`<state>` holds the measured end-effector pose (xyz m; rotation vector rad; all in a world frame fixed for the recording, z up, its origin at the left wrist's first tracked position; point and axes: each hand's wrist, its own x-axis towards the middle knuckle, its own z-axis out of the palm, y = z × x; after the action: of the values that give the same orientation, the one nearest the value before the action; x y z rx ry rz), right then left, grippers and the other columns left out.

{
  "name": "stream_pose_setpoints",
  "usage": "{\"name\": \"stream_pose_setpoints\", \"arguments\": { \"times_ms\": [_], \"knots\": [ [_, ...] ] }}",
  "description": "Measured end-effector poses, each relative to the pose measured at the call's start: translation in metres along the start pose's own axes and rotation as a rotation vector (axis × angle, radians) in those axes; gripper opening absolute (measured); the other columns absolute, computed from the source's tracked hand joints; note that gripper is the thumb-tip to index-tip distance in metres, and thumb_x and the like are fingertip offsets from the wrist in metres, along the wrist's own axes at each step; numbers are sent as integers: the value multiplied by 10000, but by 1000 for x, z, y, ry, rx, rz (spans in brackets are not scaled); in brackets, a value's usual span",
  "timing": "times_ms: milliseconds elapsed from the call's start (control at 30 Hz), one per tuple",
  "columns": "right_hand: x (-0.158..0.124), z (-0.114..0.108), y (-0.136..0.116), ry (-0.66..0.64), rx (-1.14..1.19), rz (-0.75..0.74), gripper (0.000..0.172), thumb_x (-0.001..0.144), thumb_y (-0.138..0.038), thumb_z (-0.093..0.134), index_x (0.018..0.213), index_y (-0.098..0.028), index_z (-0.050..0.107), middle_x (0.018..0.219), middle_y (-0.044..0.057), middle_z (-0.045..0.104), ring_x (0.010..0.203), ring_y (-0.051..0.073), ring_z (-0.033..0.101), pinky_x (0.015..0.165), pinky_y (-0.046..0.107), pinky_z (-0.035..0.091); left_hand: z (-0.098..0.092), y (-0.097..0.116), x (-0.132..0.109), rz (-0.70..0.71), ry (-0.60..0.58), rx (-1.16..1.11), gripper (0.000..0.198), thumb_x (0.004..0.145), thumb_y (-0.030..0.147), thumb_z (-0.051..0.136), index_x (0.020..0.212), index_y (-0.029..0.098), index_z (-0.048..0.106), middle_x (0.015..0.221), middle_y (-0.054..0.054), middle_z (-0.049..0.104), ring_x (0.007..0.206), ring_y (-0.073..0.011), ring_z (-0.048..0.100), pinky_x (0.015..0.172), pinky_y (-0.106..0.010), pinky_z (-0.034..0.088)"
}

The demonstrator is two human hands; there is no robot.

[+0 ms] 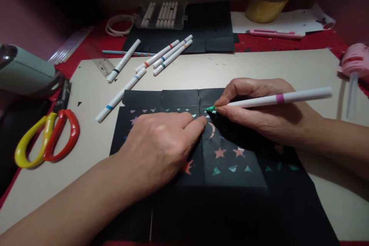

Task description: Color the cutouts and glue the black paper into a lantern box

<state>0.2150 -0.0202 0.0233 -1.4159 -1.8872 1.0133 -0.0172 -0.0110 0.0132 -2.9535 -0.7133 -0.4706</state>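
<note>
A black paper sheet (230, 184) with cut-out stars and triangles in pink, teal and purple lies on a beige board (201, 73). My left hand (157, 150) lies flat on the sheet, fingers pressing it down beside the row of triangles. My right hand (259, 111) pinches a white marker (282, 98) with a pink band. The marker's green tip (210, 109) touches the paper at a triangle near my left fingertips.
Several white markers (161, 59) lie loose on the board's far left. Yellow and red scissors (47, 134) rest at the left edge. A marker case (161, 15), tape roll (119, 25), more black paper (213, 27), a pink cutter (275, 33) and a pink object (356, 61) sit further back.
</note>
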Motion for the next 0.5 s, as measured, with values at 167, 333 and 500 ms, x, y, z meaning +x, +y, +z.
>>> {"name": "stream_pose_setpoints", "arguments": {
  "times_ms": [167,333,500],
  "knots": [
    [0,0,-1,-9,15,14,63,855,-225,670,794,-216,660,573,-12,584,629,169,644,494,255,500,0,0,0,2,-14,2,299,990,154,416,970,132,714,614,8,536,507,-154,452,458,-308,273],
    [-1,1,-1,-9,22,24,66,861,-240,671,799,-219,667,559,-16,587,597,162,614,510,269,501,0,0,2,1,-7,-11,303,994,155,399,952,136,699,625,0,560,513,-149,472,459,-296,279],
    [-2,1,-1,16,32,23,68,836,-220,676,770,-221,662,562,-15,585,569,156,601,465,255,459,-1,-1,1,-2,-10,-15,305,998,147,399,948,141,699,630,1,574,504,-144,480,450,-288,296]
  ]
}}
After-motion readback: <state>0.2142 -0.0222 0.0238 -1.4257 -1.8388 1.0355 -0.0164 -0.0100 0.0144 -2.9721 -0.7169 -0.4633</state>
